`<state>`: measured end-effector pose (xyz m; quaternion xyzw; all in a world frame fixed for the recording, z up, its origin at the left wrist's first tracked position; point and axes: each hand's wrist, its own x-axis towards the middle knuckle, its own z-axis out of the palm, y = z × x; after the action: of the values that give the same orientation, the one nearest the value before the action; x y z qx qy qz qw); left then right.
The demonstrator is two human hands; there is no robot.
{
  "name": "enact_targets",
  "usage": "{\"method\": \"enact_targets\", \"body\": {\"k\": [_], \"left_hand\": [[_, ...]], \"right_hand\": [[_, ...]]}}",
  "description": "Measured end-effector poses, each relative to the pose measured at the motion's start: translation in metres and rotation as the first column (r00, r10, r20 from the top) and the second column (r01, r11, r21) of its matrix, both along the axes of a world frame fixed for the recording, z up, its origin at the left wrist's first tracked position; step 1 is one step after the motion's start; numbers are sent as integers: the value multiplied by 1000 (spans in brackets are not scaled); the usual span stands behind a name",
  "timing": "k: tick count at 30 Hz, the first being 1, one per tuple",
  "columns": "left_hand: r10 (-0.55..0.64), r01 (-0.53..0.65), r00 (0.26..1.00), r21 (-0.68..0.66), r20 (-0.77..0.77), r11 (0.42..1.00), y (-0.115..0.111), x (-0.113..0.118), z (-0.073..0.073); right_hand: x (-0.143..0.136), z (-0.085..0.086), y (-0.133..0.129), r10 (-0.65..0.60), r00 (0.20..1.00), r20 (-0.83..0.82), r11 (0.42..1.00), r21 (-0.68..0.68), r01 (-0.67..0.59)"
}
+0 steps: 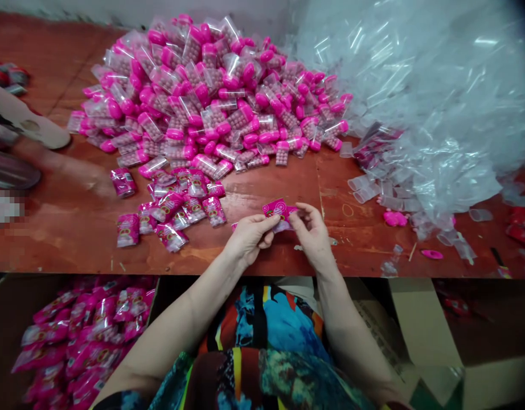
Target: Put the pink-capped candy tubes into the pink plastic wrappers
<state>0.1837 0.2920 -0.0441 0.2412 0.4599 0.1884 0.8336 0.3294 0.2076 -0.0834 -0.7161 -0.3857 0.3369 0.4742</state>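
Observation:
Just above the table's front edge, a small pink printed wrapper (273, 208) is pinched between the thumb and fingers of my left hand (250, 236). My right hand (312, 234) grips the wrapper's right side, its fingers partly covering it. Whether anything is inside the wrapper cannot be made out. To the left of my hands lies a loose group of pink wrapped packets (168, 205). Behind them rises a large heap of clear little jars (215, 97) with bright pink caps and pale pink balls inside.
Clear plastic pieces (425, 97) are piled at the right, with pink wrappers (376, 142) at their edge. A box below the table holds pink packets (91, 336). Cardboard (425, 324) stands below right. Another person's blurred arm (70, 168) reaches in from the left over the reddish table (254, 256).

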Motion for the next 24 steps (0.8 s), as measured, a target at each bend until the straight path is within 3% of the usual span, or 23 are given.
{"method": "enact_targets", "body": {"k": [2, 4, 7, 11, 18, 24], "left_hand": [[30, -30, 999, 12, -9, 999, -2, 5, -3], [58, -56, 997, 38, -44, 998, -2, 8, -5], [79, -73, 993, 71, -83, 995, 1, 10, -7], [76, -66, 986, 75, -151, 995, 10, 9, -8], [111, -91, 984, 149, -136, 985, 24, 13, -15], [97, -90, 994, 120, -58, 989, 42, 11, -15]], "right_hand": [[-10, 5, 5, -9, 960, -281, 1000, 5, 11], [-16, 9, 10, -48, 926, -375, 998, 11, 57], [-20, 14, 17, -82, 924, -373, 995, 26, 99], [-17, 15, 27, -53, 904, -424, 998, 13, 65], [-6, 11, 48, 20, 782, -623, 999, -9, -32], [-2, 11, 71, 86, 884, -459, 996, 38, -77]]}}
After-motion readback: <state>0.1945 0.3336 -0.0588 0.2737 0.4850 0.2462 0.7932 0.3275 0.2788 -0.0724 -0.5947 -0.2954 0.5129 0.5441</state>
